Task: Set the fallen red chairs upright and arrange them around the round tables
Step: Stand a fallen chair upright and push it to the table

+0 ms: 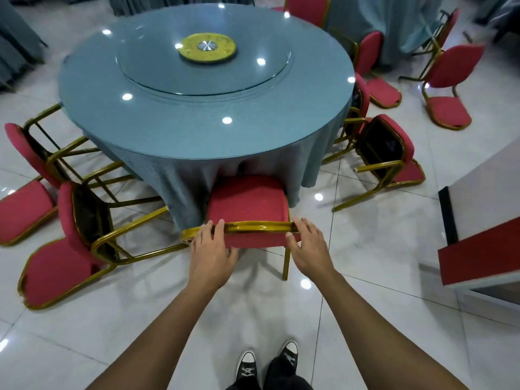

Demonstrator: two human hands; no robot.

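Note:
An upright red chair with a gold frame stands at the near edge of the round table, its seat tucked partly under the blue-grey cloth. My left hand and my right hand both grip the top of its backrest. Two fallen red chairs lie on their sides to the left, one close and one farther out. On the right, another fallen chair lies by the table, and two more lie beyond it.
A glass turntable with a yellow hub sits on the table. A red and white counter juts in at the right. A second draped table stands at the back right. An upright chair is behind the table. The tile floor is glossy.

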